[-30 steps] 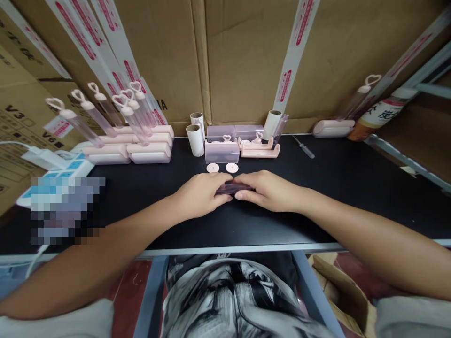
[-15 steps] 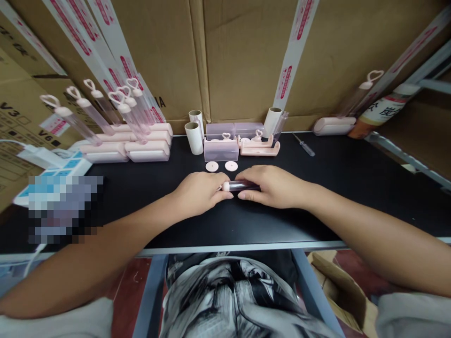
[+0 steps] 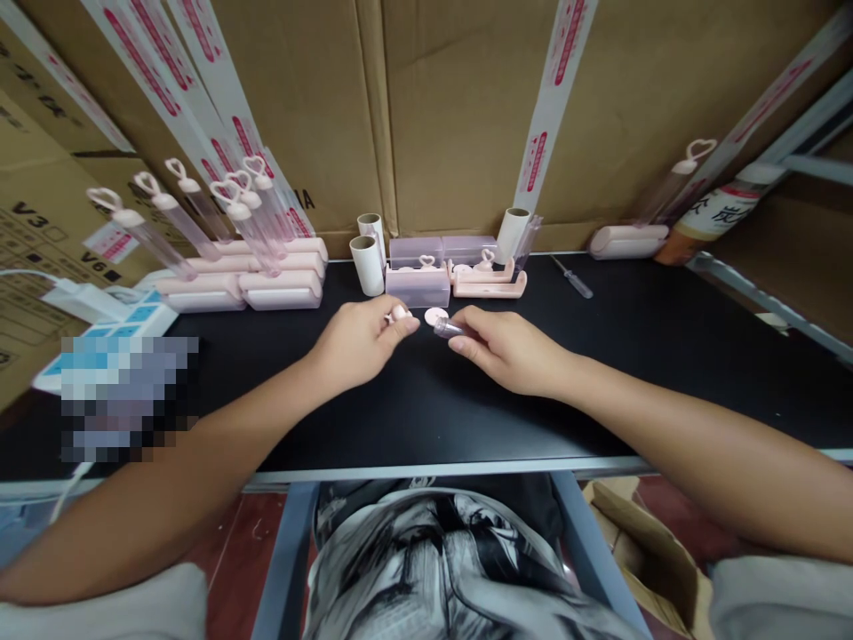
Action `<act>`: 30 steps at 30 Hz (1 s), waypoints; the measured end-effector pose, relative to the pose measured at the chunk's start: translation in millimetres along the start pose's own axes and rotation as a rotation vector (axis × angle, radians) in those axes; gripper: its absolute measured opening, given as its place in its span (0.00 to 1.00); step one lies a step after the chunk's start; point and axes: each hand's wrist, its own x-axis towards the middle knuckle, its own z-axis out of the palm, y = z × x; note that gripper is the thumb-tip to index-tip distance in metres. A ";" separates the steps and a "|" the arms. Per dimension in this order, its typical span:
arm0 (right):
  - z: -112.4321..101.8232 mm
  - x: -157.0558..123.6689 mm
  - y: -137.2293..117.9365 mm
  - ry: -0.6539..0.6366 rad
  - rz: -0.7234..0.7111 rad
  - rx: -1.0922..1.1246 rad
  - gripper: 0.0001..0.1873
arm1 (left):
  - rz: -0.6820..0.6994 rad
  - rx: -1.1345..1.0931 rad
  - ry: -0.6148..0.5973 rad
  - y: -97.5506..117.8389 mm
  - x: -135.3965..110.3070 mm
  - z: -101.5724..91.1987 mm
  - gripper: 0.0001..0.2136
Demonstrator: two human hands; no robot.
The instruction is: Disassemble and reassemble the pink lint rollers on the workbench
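Observation:
My left hand (image 3: 360, 342) is closed in a pinch on a small pink plug (image 3: 398, 315) just above the black table (image 3: 640, 356). My right hand (image 3: 510, 348) is wrapped round a clear tube (image 3: 448, 328), whose open end points left toward the plug. The two parts are a little apart. A pink disc (image 3: 435, 316) lies on the table between the hands, close to the tube's end. Behind it stands a translucent pink box (image 3: 418, 286).
Pink bases with clear heart-topped tubes (image 3: 230, 267) stand at the back left. Cardboard cores (image 3: 369, 264), pink holders (image 3: 490, 283) and a screwdriver (image 3: 571, 277) lie along the back. A power strip (image 3: 126, 316) sits far left. Cardboard boxes wall the rear.
My hands lifted off the table and moved away from me. The pink plug came apart from the tube: the left hand carries the plug, the right keeps the tube.

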 end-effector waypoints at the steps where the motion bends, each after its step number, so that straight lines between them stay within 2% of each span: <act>1: 0.3 1.2 4.4 0.044 -0.018 0.049 0.12 | -0.008 0.028 -0.011 -7.1 4.6 -5.6 0.18; 4: 1.3 5.0 16.4 0.123 -0.023 0.121 0.12 | -0.105 0.142 -0.038 -29.8 17.0 -19.0 0.16; 8: 3.5 6.7 21.6 0.092 -0.017 0.152 0.13 | -0.257 0.188 -0.005 -52.2 27.9 -22.7 0.17; 11: 4.8 5.9 20.1 0.066 -0.036 0.173 0.13 | -0.274 0.184 0.047 -57.4 32.7 -20.9 0.12; 16: 5.5 6.1 20.6 0.094 -0.056 0.191 0.12 | -0.298 0.077 0.134 -53.0 35.1 -20.0 0.11; 21: 5.3 8.5 24.1 0.140 -0.019 0.175 0.13 | -0.229 -0.040 0.154 -51.8 33.2 -12.9 0.14; 25: 5.1 10.6 24.9 0.149 -0.016 0.183 0.13 | -0.133 -0.136 0.081 -55.1 32.8 1.4 0.17; 30: 7.5 12.0 25.8 0.154 -0.022 0.196 0.14 | -0.053 -0.121 0.097 -53.0 36.1 14.4 0.16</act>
